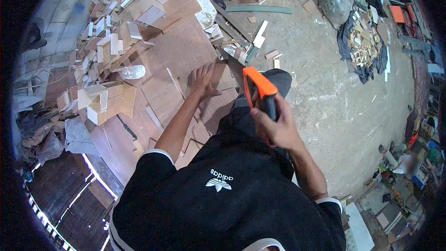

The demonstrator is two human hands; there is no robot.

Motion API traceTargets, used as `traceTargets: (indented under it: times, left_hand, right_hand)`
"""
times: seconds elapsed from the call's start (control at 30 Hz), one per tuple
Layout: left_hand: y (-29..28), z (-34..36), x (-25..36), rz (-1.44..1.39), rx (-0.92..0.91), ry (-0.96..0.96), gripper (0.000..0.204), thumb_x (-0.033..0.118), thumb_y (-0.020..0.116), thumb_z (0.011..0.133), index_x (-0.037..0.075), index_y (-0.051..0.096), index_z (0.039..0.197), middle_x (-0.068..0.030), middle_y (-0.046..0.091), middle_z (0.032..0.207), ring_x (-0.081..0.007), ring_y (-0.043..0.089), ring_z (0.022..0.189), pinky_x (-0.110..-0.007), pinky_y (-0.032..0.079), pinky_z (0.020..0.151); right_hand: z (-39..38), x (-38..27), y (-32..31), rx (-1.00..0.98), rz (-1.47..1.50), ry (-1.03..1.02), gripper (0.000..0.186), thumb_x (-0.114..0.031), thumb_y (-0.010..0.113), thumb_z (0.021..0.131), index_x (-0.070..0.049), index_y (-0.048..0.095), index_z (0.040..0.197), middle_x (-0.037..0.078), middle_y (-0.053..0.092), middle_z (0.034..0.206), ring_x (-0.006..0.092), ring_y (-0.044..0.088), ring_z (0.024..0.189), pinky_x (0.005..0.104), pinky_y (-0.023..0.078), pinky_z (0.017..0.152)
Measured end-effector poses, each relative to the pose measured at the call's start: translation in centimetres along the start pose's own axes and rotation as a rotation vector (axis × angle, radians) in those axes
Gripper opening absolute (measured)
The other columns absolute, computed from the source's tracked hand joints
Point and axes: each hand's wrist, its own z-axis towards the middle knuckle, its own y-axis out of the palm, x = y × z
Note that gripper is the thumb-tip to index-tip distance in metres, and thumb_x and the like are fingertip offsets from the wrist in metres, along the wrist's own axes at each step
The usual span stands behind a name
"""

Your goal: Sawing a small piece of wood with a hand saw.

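Note:
My right hand [282, 128] is wrapped round the grip of a handsaw [261, 82] with an orange and black handle. The dark blade slants up and to the left from the handle, its far part near the edge of a brown wooden board [225, 77]. On that board and the wood beside it, my left hand [202, 82] presses down with its fingers spread, holding nothing. Whether the saw's teeth touch the wood I cannot tell.
Large wood-grain panels [172, 49] lie to the left, with open wooden boxes [108, 102] and offcuts heaped on them. Near them is a clear plastic roll [134, 72]. Scraps litter the concrete floor [334, 125]; a dark sack of offcuts [364, 42] lies at the far right.

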Motion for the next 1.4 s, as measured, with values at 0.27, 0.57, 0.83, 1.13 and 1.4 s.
traceTargets:
  times: [0.27, 0.57, 0.83, 1.13, 1.4]
  left_hand:
    - [-0.4, -0.6, 0.3, -0.186, 0.177, 0.138, 0.120, 0.037, 0.089, 0.042, 0.006, 0.031, 0.143, -0.0132, 0.040, 0.140, -0.0347, 0.035, 0.130, -0.048, 0.027, 0.107]
    - [1.0, 0.3, -1.0, -0.313, 0.296, 0.306, 0.109, 0.032, 0.091, 0.041, 0.013, 0.036, 0.133, -0.0119, 0.045, 0.129, -0.0371, 0.035, 0.128, -0.049, 0.027, 0.106]
    - [5.1, 0.3, -3.1, -0.303, 0.547, 0.343, 0.102, 0.046, 0.086, 0.052, 0.006, 0.035, 0.131, -0.0216, 0.039, 0.131, -0.0417, 0.036, 0.124, -0.053, 0.030, 0.103]
    - [1.0, -1.0, -0.8, -0.285, 0.318, 0.355, 0.089, 0.038, 0.088, 0.050, 0.006, 0.043, 0.119, -0.0139, 0.047, 0.118, -0.0358, 0.043, 0.114, -0.050, 0.034, 0.096]
    - [-0.6, -0.8, -1.7, -0.178, 0.196, 0.265, 0.114, 0.058, 0.082, 0.057, 0.002, 0.028, 0.140, -0.0238, 0.040, 0.135, -0.0416, 0.039, 0.125, -0.049, 0.031, 0.106]
  right_hand:
    - [3.8, -3.1, 0.1, 0.017, -0.122, 0.006, 0.031, -0.012, 0.065, 0.086, -0.004, 0.053, 0.113, -0.001, 0.050, 0.066, 0.0088, 0.049, 0.049, 0.0265, 0.038, 0.043]
    - [8.6, -5.1, -0.3, -0.014, 0.061, -0.036, 0.019, -0.010, 0.064, 0.084, -0.002, 0.052, 0.097, 0.001, 0.048, 0.059, 0.0092, 0.044, 0.045, 0.0266, 0.035, 0.042]
    - [7.5, -3.2, -0.1, -0.093, -0.355, -0.132, 0.022, -0.015, 0.063, 0.086, -0.004, 0.052, 0.102, 0.000, 0.048, 0.059, 0.0104, 0.048, 0.046, 0.0272, 0.039, 0.043]
    - [9.2, -3.8, -0.8, -0.036, -0.081, -0.037, 0.020, -0.015, 0.062, 0.084, -0.001, 0.053, 0.096, 0.001, 0.047, 0.057, 0.0104, 0.046, 0.044, 0.0275, 0.037, 0.041]
    - [10.0, -2.2, 0.7, -0.077, -0.178, -0.065, 0.017, -0.012, 0.061, 0.085, -0.002, 0.052, 0.095, 0.002, 0.049, 0.059, 0.0116, 0.049, 0.045, 0.0293, 0.039, 0.041]
